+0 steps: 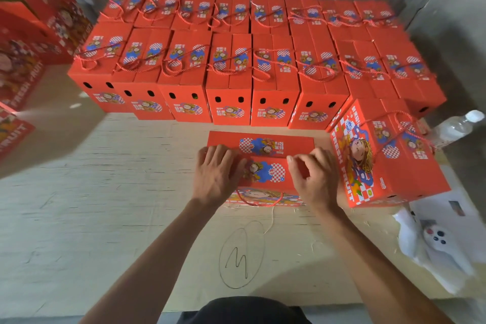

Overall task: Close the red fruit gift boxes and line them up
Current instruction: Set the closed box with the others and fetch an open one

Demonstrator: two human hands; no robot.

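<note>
- The red cardboard fruit gift box with a printed cartoon figure point(263, 168) stands on the pale cardboard sheet point(118, 192) just in front of the person, and its top flaps are almost folded shut.
- The left hand point(217, 175) lies flat with straight fingers on the left part of the lid; the right hand point(314, 179) has curled fingers that pinch the right flap edge.
- I judge the box is light and stiff, but the thin flaps can crease, so it is better to press near the folds.
- Its red twisted rope handle point(260, 201) hangs loose at the near side.
- Two rows of closed red boxes point(228, 81) stand behind it, well lined up.
- One tilted red box point(381, 155) at the right shows the words "FRESH FRUIT".
</note>
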